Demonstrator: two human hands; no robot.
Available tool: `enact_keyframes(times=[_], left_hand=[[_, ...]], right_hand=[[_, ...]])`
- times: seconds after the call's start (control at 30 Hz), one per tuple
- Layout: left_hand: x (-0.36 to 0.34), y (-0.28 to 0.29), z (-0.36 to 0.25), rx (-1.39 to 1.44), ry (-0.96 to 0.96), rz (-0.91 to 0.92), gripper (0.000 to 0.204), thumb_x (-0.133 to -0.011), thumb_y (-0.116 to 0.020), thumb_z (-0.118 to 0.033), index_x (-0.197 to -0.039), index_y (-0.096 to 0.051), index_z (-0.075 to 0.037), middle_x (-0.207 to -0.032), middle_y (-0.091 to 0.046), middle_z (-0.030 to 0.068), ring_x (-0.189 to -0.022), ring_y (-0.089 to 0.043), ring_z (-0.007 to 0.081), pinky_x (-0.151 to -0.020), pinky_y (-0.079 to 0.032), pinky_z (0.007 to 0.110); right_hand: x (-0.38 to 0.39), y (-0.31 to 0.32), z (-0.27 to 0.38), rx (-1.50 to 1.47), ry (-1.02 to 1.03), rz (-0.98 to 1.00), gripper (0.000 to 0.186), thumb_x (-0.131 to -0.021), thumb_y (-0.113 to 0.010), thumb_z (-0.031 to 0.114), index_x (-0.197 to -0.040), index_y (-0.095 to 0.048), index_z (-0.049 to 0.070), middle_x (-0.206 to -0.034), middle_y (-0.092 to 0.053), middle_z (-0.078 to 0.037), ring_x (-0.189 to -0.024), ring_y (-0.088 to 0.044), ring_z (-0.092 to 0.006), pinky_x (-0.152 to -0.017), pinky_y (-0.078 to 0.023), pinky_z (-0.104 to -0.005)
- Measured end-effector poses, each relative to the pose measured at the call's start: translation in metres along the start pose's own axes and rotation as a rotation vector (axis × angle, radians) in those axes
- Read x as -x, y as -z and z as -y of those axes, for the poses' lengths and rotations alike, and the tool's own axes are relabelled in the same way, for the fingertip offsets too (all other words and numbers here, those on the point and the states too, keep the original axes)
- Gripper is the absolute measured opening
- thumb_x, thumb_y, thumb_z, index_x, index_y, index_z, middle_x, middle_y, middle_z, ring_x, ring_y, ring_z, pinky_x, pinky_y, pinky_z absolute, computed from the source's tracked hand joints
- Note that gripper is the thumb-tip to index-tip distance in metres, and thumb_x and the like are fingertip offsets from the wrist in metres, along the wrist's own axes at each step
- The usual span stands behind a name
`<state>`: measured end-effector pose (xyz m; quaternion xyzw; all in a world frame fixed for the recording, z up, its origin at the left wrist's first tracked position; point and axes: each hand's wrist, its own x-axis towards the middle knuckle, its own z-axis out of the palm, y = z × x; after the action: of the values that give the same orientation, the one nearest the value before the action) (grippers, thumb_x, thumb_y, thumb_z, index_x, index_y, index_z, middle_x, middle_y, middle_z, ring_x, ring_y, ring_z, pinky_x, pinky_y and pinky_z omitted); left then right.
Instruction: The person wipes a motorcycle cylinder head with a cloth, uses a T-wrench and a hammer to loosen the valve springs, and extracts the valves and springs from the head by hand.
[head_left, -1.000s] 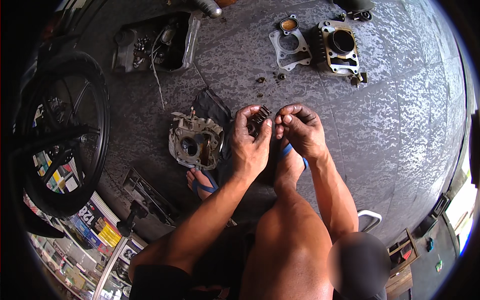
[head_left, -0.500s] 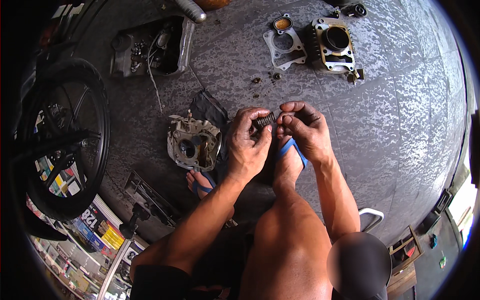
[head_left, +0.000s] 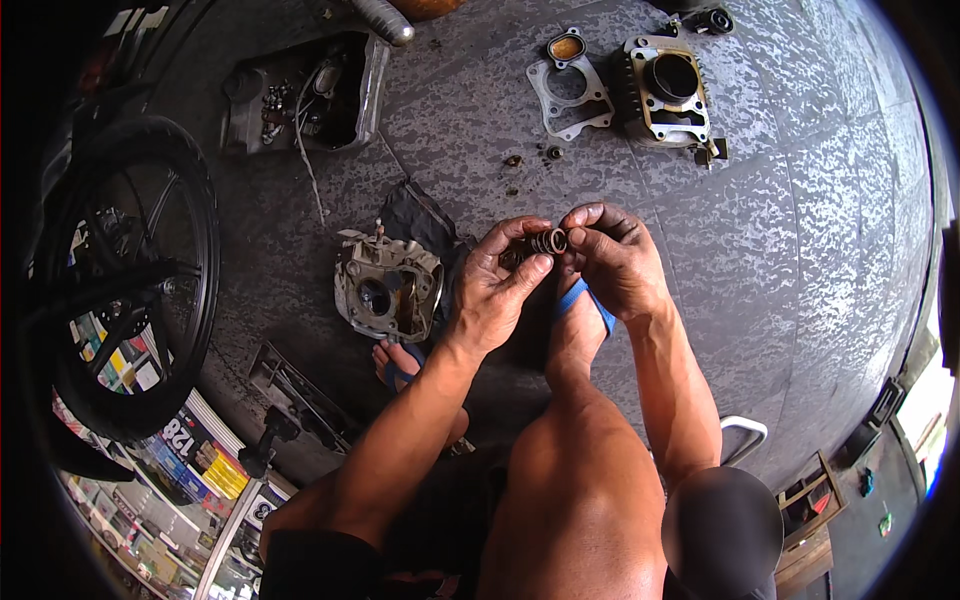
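Observation:
In front of me, a dark coil spring (head_left: 548, 242) is gripped between the thumb and fingers of my left hand (head_left: 503, 275), one open end turned towards the right. My right hand (head_left: 618, 255) is closed in a pinch at that end, fingertips right beside the coils. Whatever those fingertips hold, if anything, is too small to make out. Left of my hands, a greasy cylinder head (head_left: 388, 290) rests on the floor, with a black cloth (head_left: 415, 215) behind it.
An engine cylinder block (head_left: 668, 95) and a flat metal gasket (head_left: 545, 95) lie at the far right. A black tray (head_left: 350, 125) with small parts stands far left, above a motorcycle wheel (head_left: 205, 270). Small dark bits (head_left: 513, 161) dot the floor. My foot in a blue sandal (head_left: 580, 315) is below my hands.
My left hand has tilted the spring so that its end ring faces more towards me. The two hands have come closer together, the right fingertips now at the spring's end.

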<state>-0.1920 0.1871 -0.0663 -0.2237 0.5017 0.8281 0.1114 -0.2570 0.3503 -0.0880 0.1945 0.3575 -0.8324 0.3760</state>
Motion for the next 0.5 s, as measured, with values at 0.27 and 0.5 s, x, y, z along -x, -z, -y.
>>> enact_keyframes(times=[0.27,0.5], left_hand=[[-0.001,0.003,0.000,-0.018,0.139,-0.076,0.030,-0.098,-0.062,-0.030,-0.107,-0.064,-0.002,-0.085,-0.061,0.0016,-0.073,-0.055,0.0090,-0.063,-0.045,0.022],[-0.001,-0.005,-0.008,-0.170,0.193,-0.171,0.032,-0.097,-0.063,-0.035,-0.093,-0.063,-0.004,-0.078,-0.060,0.0010,-0.067,-0.054,0.0086,-0.058,-0.045,0.022]], right_hand=[[0.008,-0.007,0.004,0.177,0.097,-0.071,0.014,-0.087,-0.071,0.002,-0.099,-0.065,-0.001,-0.089,-0.068,-0.007,-0.081,-0.066,-0.0158,-0.073,-0.055,-0.0296],[0.011,-0.009,-0.001,0.502,0.284,-0.100,0.010,-0.086,-0.068,-0.004,-0.096,-0.065,-0.002,-0.092,-0.068,-0.005,-0.085,-0.063,-0.0108,-0.080,-0.051,-0.0262]])
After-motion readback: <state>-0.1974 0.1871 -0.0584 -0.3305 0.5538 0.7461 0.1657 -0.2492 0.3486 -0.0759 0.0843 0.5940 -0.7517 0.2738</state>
